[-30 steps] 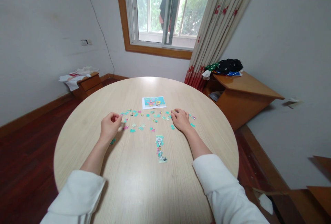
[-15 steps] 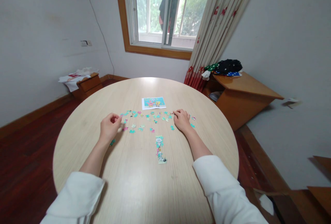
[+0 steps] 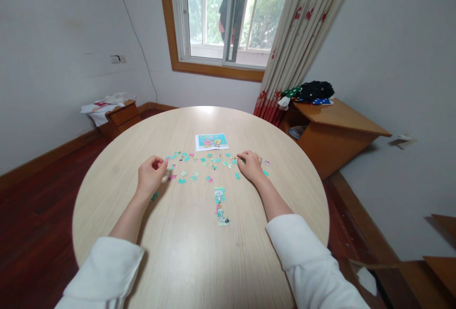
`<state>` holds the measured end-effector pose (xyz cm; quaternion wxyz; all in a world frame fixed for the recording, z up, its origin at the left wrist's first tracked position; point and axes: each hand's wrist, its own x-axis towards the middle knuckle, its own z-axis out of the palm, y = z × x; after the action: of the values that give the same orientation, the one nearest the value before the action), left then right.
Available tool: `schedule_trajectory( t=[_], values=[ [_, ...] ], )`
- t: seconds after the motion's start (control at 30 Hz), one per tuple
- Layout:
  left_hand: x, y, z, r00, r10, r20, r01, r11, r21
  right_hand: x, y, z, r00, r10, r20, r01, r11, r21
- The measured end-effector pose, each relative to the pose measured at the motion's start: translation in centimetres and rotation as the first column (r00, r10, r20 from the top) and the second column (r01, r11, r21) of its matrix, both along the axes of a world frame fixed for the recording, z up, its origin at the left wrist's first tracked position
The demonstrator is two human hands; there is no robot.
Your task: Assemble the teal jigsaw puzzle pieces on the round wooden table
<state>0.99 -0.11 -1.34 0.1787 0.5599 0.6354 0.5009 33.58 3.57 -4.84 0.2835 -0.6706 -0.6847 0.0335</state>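
Note:
My left hand [image 3: 151, 176] is closed, its thumb and fingertips pinched together at the left end of the loose jigsaw pieces. A small piece shows right at those fingertips; whether it is held or lies behind them I cannot tell. My right hand [image 3: 250, 165] rests palm down at the right, fingers loosely bent, fingertips touching small puzzle pieces [image 3: 234, 158]. Nearer to me lies a joined strip of puzzle [image 3: 220, 207] showing a pale cartoon figure. Several more teal, pink and pale pieces [image 3: 194, 176] are scattered flat between the hands.
A printed cartoon picture [image 3: 211, 142] lies beyond the pieces on the round wooden table [image 3: 185, 261]. One teal piece [image 3: 154, 196] sits beside my left forearm. A wooden cabinet [image 3: 342, 119] with cloths on top stands to the right, a small stool [image 3: 123, 114] to the left.
My right hand has shifted very slightly left over the pieces. The left hand, the joined strip and the picture stay where they were.

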Motion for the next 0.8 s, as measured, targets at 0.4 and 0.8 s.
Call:
schedule_trajectory(
  t=[0.4, 0.8],
  values=[
    [0.08, -0.13, 0.12, 1.000, -0.003, -0.010, 0.003, 1.000, 0.012, -0.23, -0.21, 0.39, 0.991, -0.128, 0.035, 0.128, 0.992, 0.016],
    [0.08, -0.10, 0.06, 1.000, -0.005, -0.013, 0.005, 1.000, 0.016, -0.18, -0.11, 0.04, 0.997, -0.079, 0.001, 0.079, 0.997, 0.016]
  ],
)
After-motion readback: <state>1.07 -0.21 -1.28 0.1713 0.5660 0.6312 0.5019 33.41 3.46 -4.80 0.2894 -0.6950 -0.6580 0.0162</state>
